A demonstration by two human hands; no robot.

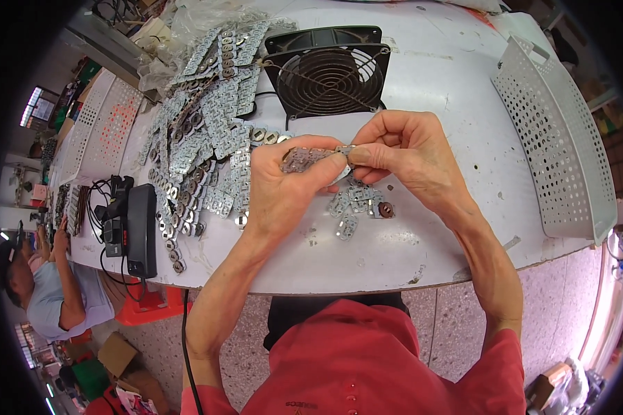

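My left hand (287, 181) holds a strip of small silvery circuit boards (306, 158) over the white table (436, 83). My right hand (405, 153) pinches the strip's right end between thumb and forefinger. Just below both hands lie a few separated small boards (351, 205) and a dark round part (386, 209). A large heap of the same board strips (201, 124) spreads to the left of my hands.
A black square fan (327, 71) stands behind my hands. A white perforated basket (557, 131) lies at the right, another (107, 121) at the left. A black power adapter with cables (140, 228) sits at the table's left edge. Another person (55, 290) sits far left.
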